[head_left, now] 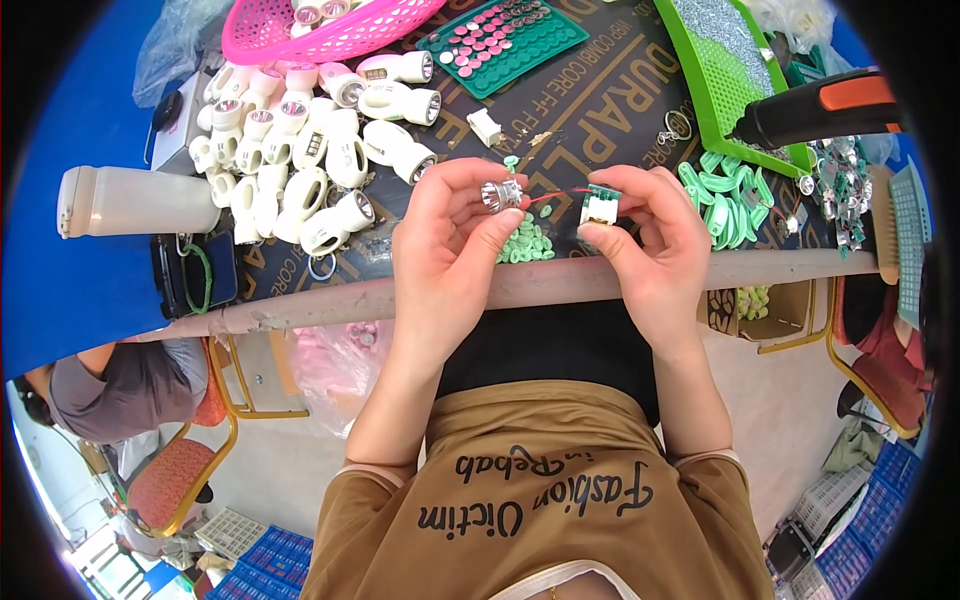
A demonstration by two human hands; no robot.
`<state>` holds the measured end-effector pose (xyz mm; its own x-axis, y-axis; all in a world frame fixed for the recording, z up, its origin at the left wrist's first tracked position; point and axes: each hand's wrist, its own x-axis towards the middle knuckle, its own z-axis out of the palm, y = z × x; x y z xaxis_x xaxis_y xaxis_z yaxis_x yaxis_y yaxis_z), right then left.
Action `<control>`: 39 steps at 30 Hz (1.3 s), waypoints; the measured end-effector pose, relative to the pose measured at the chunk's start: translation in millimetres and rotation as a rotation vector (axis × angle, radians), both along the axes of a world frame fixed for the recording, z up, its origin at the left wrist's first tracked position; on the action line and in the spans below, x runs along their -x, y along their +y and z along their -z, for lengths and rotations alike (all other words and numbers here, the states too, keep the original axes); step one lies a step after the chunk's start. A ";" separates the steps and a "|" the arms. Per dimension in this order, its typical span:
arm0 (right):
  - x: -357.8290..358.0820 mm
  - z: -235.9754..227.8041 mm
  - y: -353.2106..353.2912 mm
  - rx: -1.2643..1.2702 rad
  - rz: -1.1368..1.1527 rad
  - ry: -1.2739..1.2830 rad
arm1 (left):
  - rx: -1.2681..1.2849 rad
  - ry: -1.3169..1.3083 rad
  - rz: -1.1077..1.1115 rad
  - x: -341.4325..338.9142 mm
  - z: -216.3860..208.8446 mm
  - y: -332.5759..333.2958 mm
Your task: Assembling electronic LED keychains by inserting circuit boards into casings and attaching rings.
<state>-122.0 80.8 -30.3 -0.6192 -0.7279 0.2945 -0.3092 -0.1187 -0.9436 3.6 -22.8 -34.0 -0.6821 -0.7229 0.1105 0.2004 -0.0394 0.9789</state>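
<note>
Here, silver reflector (503, 195) between pinched left fingers (488, 236), white block (599, 210) between pinched right fingers (610, 245).

A wide fisheye view looked down from the wearer's head, facing the counter (620, 90) across the upper frame, with the left hand (452, 225) and right hand (655, 225) close at centre.

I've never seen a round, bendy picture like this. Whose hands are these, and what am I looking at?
There's no robot here: these are a person's own bare hands. One wide fisheye camera, worn on the head, looks down, so straight edges curve. The left hand holds a shiny silver reflector; the right hand holds a small white-and-green block. Red wire runs between them. On the table lie white flashlights, a pink basket, a bright-green tray and small pale-green pieces.
</note>
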 end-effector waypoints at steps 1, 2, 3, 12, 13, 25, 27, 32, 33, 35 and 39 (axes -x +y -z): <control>0.2 0.9 0.3 0.001 -0.009 -0.003 | -0.036 0.007 -0.011 0.1 -0.9 0.8; 0.3 1.5 0.7 0.002 -0.010 -0.004 | -0.021 -0.038 -0.020 -1.0 -2.5 1.2; 0.5 1.6 1.2 0.000 -0.012 0.016 | -0.008 -0.082 -0.028 -1.9 -4.6 1.2; -0.6 2.1 -0.8 0.016 -0.008 -0.051 | -0.035 0.008 -0.013 0.9 -1.5 0.8; -1.4 1.9 -1.3 0.034 -0.012 -0.110 | -0.033 0.006 -0.015 0.8 -1.9 0.7; 0.6 -4.2 9.6 0.224 -0.374 -0.591 | -0.429 0.382 0.139 -4.6 -6.2 2.3; 0.1 -7.5 10.6 0.254 -0.406 -0.643 | -0.575 0.467 0.206 0.2 -6.3 8.8; 0.5 -8.7 10.9 0.215 -0.411 -0.736 | -0.618 0.269 0.187 15.5 -16.3 16.3; 0.3 -11.0 11.5 0.216 -0.412 -0.734 | -0.552 0.207 0.195 16.3 -14.3 18.1; -1.6 -17.2 13.1 0.176 -0.366 -0.609 | -0.406 0.156 0.203 15.8 -10.6 16.3; -10.0 -22.8 15.7 0.094 -0.248 -0.516 | -0.177 0.107 0.206 14.3 -8.5 12.6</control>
